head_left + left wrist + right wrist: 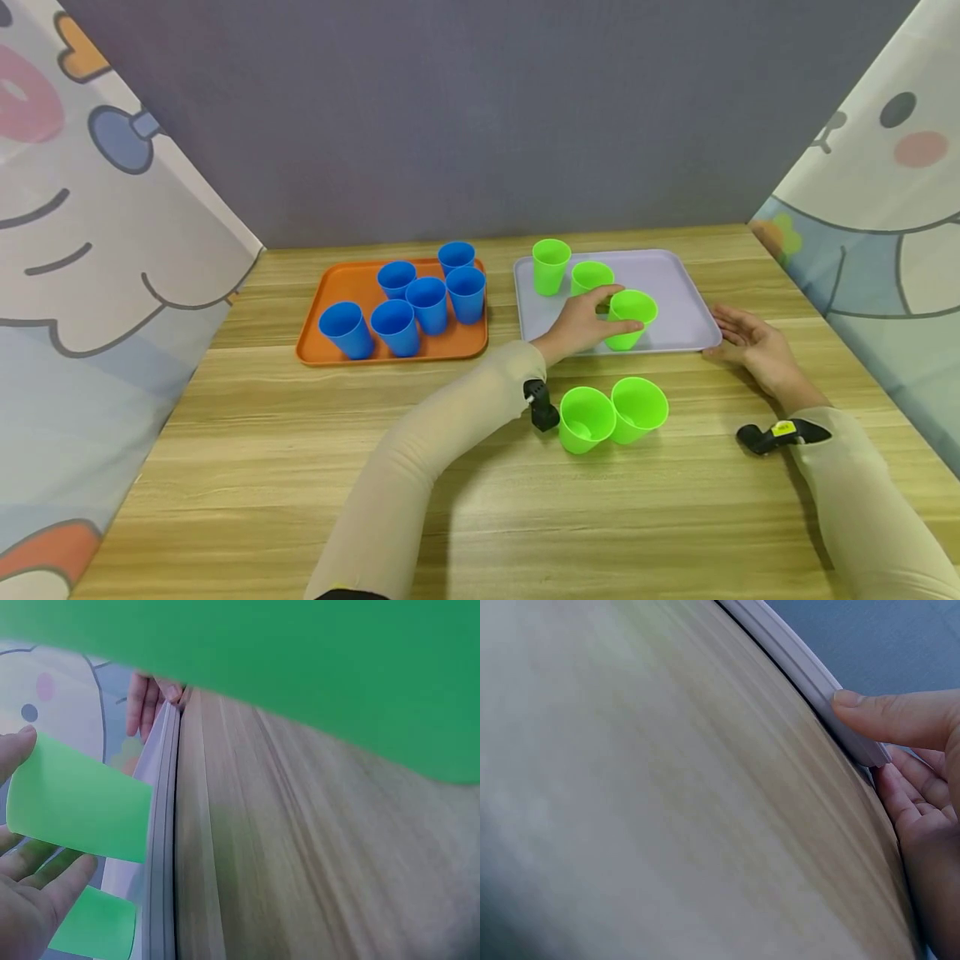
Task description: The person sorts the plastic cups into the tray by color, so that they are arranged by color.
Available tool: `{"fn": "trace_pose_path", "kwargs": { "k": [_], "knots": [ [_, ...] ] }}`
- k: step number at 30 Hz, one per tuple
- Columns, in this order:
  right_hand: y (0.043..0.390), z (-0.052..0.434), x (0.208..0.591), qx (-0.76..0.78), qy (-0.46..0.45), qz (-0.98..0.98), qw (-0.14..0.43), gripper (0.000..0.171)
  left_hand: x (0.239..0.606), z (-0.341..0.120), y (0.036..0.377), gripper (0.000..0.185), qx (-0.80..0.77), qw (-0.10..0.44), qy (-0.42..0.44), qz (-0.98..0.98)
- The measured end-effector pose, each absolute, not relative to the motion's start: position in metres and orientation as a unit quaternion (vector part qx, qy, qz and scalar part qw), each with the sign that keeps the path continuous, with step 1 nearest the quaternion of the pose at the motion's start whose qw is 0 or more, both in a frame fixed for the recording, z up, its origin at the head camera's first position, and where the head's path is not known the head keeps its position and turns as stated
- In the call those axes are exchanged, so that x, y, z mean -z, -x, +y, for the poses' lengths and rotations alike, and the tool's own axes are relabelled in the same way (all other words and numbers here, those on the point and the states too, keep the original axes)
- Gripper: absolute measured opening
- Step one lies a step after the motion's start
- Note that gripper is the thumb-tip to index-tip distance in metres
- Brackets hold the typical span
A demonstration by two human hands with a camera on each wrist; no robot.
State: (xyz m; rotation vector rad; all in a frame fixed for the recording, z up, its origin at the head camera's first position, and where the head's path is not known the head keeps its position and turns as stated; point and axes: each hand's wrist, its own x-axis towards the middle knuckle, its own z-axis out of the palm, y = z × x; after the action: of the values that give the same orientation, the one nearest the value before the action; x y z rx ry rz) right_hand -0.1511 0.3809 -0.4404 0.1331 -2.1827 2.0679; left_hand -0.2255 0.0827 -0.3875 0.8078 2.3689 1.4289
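My left hand grips a green cup that stands on the lavender tray, thumb on its near side and fingers on the far side. The left wrist view shows this cup between thumb and fingers, beside the tray's rim. Two more green cups stand behind it on the tray. My right hand lies open against the tray's front right corner. In the right wrist view its thumb rests on the rim, with the fingers beside the corner.
Two green cups stand on the wooden table just in front of the lavender tray. An orange tray to the left holds several blue cups. Fabric screens wall in the left, right and back.
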Motion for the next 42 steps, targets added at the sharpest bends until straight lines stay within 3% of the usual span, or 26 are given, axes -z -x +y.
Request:
{"fn": "trace_pose_path", "kwargs": {
  "k": [23, 42],
  "knots": [
    [0.152, 0.382, 0.443, -0.698, -0.044, -0.712, 0.066, 0.079, 0.389, 0.068, 0.226, 0.081, -0.502, 0.133, -0.293, 0.803],
    [0.152, 0.384, 0.442, -0.692, -0.041, -0.718, 0.060, 0.078, 0.392, 0.026, 0.219, 0.067, -0.590, 0.157, -0.285, 0.739]
  ]
}}
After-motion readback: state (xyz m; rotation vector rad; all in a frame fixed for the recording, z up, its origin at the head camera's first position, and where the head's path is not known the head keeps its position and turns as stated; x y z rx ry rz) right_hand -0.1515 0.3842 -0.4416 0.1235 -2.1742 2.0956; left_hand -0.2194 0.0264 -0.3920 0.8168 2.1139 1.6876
